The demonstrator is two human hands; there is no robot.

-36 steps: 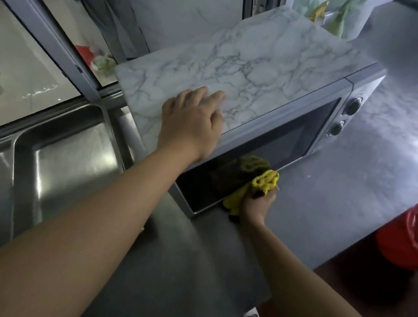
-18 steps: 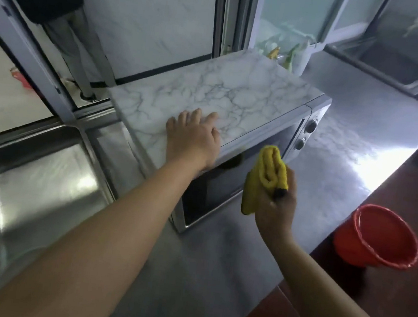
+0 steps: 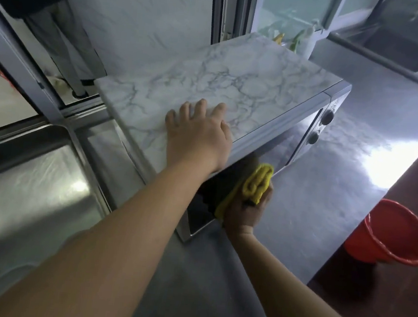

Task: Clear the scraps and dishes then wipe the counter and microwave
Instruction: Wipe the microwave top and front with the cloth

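Left hand (image 3: 198, 136) lies flat, fingers straight, on the marble-patterned microwave (image 3: 225, 87) top; right hand (image 3: 246, 208) has its grip closed round a folded yellow cloth (image 3: 254, 182) against the door, on the steel bench (image 3: 328, 186)

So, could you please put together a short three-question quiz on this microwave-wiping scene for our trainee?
1. True or false: the left hand lies flat on the marble-patterned microwave top.
2. What does the right hand press on the dark glass microwave door?
3. The round red plastic bucket sits: A) in the steel sink B) below the counter edge.

Key: 1 true; 2 folded yellow cloth; 3 B.
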